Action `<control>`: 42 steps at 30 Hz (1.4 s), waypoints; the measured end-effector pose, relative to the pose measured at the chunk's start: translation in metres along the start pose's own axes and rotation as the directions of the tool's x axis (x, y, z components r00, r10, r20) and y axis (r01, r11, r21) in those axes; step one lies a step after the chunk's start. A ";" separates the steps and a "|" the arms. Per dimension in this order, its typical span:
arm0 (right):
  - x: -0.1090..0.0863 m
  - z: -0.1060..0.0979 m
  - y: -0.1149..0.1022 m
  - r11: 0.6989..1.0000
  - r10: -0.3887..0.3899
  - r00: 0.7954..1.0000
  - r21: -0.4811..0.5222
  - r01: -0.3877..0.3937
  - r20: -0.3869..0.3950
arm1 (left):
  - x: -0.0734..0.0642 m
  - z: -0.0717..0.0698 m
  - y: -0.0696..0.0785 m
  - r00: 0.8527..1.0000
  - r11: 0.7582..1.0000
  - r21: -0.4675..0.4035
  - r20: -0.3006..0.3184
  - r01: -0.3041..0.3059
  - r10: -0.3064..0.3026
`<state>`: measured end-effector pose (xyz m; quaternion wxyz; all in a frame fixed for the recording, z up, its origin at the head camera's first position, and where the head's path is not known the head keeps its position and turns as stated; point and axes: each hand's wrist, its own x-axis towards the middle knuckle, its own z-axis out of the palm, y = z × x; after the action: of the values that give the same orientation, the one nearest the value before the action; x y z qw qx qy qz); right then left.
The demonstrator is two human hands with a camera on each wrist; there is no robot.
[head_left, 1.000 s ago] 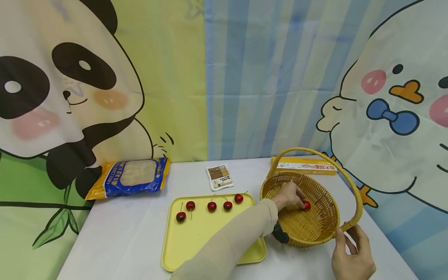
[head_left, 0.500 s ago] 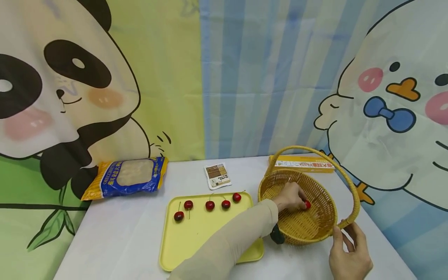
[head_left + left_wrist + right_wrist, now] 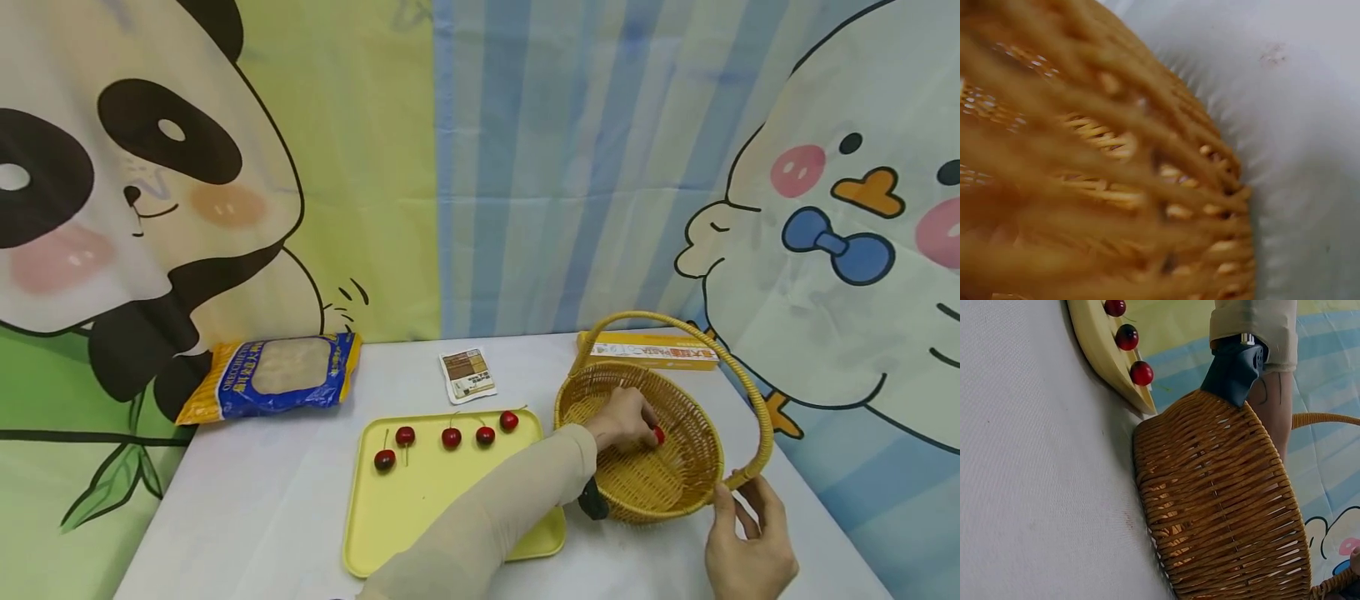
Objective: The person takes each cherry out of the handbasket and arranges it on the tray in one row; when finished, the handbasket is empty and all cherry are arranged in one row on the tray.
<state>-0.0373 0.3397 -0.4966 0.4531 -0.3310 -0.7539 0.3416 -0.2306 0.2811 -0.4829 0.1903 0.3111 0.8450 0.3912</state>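
My left hand (image 3: 626, 419) reaches down into a round wicker basket (image 3: 705, 425) and pinches a red cherry (image 3: 659, 435), partly hidden by the fingers. At the basket's near right side, my right hand (image 3: 752, 542) grips the rim at the foot of the tall arched handle (image 3: 765, 429) between thumb and fingers. Basket weave (image 3: 1147, 181) fills much of the left wrist view, too close to show the hand. From the right wrist, the basket's outer wall (image 3: 1229, 506) appears, with the left forearm going over its rim.
Left of the basket lies a yellow tray (image 3: 397, 525) bearing several cherries (image 3: 451, 438) along its far side. Behind are a small white-and-brown packet (image 3: 468, 376), a blue-and-yellow pasta bag (image 3: 281, 377) and a yellow pasta box (image 3: 652, 351). A printed curtain (image 3: 510, 167) hangs at the table's back.
The head view has shifted slightly. Slightly less of the cherry shows past the left fingers than a second ago; the right hand keeps its hold on the basket.
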 end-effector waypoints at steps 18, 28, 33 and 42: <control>0.003 0.000 -0.001 0.997 0.070 0.997 -0.035 -0.069 0.023 | -0.035 -0.085 -0.018 0.997 0.992 -0.102 -0.023 -0.073 0.071; 0.003 0.001 0.000 0.995 0.096 0.995 -0.019 -0.095 0.028 | -0.072 -0.131 -0.059 0.995 0.977 -0.193 -0.058 -0.095 0.085; 0.002 0.001 -0.001 0.992 0.116 0.993 -0.042 -0.115 0.031 | -0.083 -0.144 -0.078 0.995 0.963 -0.256 -0.067 -0.088 0.073; 0.002 0.001 -0.002 0.987 0.148 0.987 -0.072 -0.143 0.064 | -0.096 -0.151 -0.111 1.000 0.960 -0.278 -0.009 -0.027 0.026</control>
<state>-0.0396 0.3401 -0.4941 0.3894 -0.3883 -0.7539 0.3596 -0.2865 0.0790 -0.4680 0.2246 0.2916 0.7779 0.5093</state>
